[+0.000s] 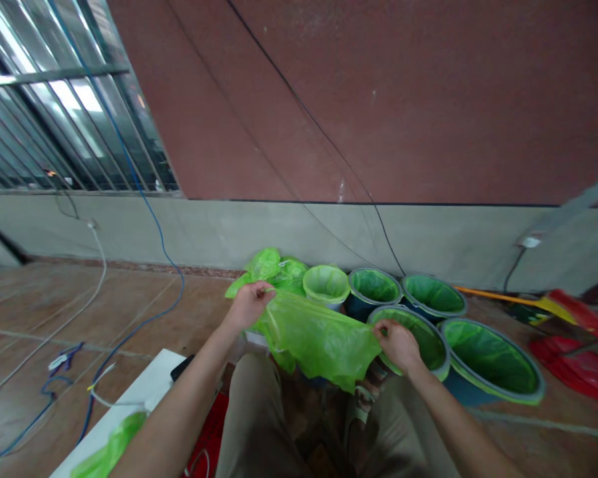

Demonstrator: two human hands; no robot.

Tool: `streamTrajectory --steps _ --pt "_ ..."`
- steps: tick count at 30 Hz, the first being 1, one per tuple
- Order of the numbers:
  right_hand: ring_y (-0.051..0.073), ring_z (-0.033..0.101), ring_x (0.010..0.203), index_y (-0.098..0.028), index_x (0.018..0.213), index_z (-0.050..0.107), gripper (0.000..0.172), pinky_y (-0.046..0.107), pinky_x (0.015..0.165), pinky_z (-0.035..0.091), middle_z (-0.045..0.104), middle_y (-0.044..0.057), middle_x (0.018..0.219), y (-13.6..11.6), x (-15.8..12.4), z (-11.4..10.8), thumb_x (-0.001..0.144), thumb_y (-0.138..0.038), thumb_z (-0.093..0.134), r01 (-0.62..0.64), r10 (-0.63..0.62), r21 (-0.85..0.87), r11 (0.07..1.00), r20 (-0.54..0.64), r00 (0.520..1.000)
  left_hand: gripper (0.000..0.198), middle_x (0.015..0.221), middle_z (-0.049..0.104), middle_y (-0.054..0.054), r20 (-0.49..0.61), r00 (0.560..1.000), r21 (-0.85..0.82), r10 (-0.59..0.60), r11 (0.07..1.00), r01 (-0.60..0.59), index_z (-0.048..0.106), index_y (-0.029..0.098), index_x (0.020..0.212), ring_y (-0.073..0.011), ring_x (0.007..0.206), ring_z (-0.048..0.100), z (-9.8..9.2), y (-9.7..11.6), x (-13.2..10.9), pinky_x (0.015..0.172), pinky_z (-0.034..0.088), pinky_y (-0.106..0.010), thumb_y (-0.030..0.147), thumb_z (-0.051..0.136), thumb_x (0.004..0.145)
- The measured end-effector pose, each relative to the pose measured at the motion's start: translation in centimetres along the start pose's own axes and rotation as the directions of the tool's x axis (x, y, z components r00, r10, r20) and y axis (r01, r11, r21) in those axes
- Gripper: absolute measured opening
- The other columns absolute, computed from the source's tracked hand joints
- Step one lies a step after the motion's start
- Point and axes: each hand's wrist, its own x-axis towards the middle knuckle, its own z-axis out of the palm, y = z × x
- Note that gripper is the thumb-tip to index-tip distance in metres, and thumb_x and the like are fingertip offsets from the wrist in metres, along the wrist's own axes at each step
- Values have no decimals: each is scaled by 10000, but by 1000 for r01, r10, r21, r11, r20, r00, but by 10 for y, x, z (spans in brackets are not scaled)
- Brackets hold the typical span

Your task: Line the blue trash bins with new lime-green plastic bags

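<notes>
A thin light-green plastic bag (323, 332) is stretched out in front of my knees, its top edge pulled taut between both hands. My left hand (252, 304) pinches its upper left corner. At the upper right corner my right hand (397, 342) grips the bag with fingers closed. Just behind the bag stands a small bin with a pale green liner (326, 284). Close by my right hand is a grey-rimmed bin (413, 338), also lined in green. The bag's lower edge hangs loose and ragged.
More lined bins, including a large one (493, 358), stand to the right. Crumpled green bags (274, 269) lie by the wall. A white board (124, 411) is at lower left. Blue cable (167, 309) crosses the tiled floor. A red dustpan (573, 365) sits far right.
</notes>
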Motion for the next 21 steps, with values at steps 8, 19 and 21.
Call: streamTrajectory --steps 8,19,21 --pt "234 575 1128 -203 1182 616 362 381 1010 432 633 94 1194 -132 13 -36 831 -266 555 438 -412 345 830 -150 899 362 510 387 46 151 976 75 155 983 -167 510 176 556 -97 514 350 55 30 -6 515 248 -248 405 534 835" --pt "202 650 857 -203 823 704 141 359 848 485 720 38 874 -155 30 -47 801 -320 630 368 -163 662 653 -351 922 409 921 667 -42 253 965 -347 71 937 22 624 182 1010 -182 847 611 101 18 -18 787 476 -291 528 436 901" --pt "189 643 798 -190 816 701 168 346 800 492 714 29 825 -144 40 -61 769 -348 669 338 -52 712 616 -392 919 468 990 689 -59 296 955 -232 21 971 51 560 189 1227 -198 886 641 100 0 -23 848 473 -307 510 443 907"
